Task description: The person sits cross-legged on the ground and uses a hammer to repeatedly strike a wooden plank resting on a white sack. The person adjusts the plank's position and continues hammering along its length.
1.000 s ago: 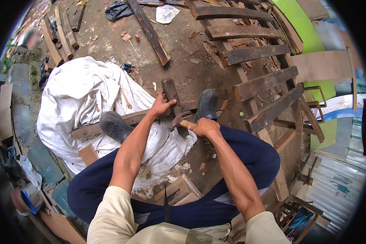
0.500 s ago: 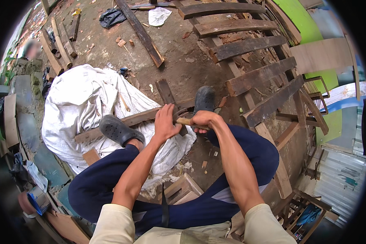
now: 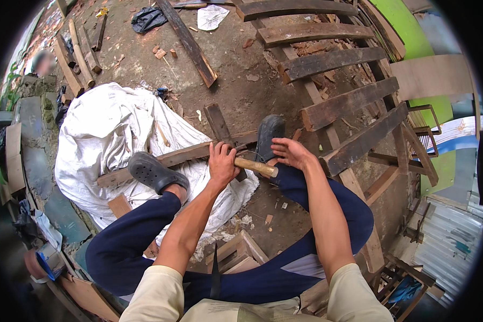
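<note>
My left hand (image 3: 222, 165) is closed around the head end of a hammer (image 3: 256, 167). The light wooden handle sticks out to the right; the hammer head is mostly hidden. Beneath this hand a long brown plank (image 3: 183, 156) crosses a shorter dark board (image 3: 218, 122). My right hand (image 3: 295, 153) is off the handle, fingers apart and holding nothing, just above and right of the handle's free end. A dark clog (image 3: 151, 170) on my left foot presses on the plank. The other clog (image 3: 270, 134) is by the plank's right end.
A crumpled white sheet (image 3: 99, 129) lies under the plank on the left. A slatted wooden frame (image 3: 354, 102) stands at the right. A dark beam (image 3: 188, 43) and a black plastic bag (image 3: 147, 20) lie farther off. A small wooden crate (image 3: 239, 255) is between my legs.
My right hand has let go of the hammer handle, opened and moved right. My left hand has shifted slightly right and down, and now has the hammer, whose handle shows more.
</note>
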Action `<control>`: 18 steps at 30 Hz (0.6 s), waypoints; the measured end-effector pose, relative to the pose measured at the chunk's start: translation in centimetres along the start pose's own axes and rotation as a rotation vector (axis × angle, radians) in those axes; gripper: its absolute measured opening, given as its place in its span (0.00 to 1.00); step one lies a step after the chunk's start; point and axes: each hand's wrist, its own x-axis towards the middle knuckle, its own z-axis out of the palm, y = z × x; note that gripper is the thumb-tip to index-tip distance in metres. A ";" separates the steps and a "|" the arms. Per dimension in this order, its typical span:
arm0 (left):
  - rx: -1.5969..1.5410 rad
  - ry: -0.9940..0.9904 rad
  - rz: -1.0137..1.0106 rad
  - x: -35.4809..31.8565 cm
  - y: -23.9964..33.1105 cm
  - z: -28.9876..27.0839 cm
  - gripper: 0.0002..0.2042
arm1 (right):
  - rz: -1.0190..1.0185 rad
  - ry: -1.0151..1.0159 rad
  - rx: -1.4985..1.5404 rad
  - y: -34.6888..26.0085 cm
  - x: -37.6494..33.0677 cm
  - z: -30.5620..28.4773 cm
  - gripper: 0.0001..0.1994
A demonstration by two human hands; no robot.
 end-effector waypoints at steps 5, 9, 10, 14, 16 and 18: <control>-0.101 0.052 0.068 -0.7 -1.6 1.4 0.21 | -0.156 -0.311 -0.004 3.8 0.8 10.2 0.37; -0.174 0.036 0.072 -0.6 -2.2 0.6 0.15 | -0.099 -0.113 0.174 1.8 0.0 5.2 0.43; -0.185 0.033 0.067 -0.5 -2.2 0.7 0.14 | -0.123 -0.092 0.186 0.3 -0.4 3.7 0.43; -0.180 0.051 0.097 -0.9 -3.6 0.3 0.15 | -0.091 -0.196 0.077 3.0 -1.6 14.1 0.44; -0.212 0.042 0.229 -2.3 -6.5 0.0 0.15 | -0.313 -0.108 -0.352 7.0 0.4 20.2 0.43; -0.238 -0.029 0.218 -3.5 -10.3 -1.2 0.11 | -0.282 -0.237 -0.067 6.0 0.1 21.0 0.43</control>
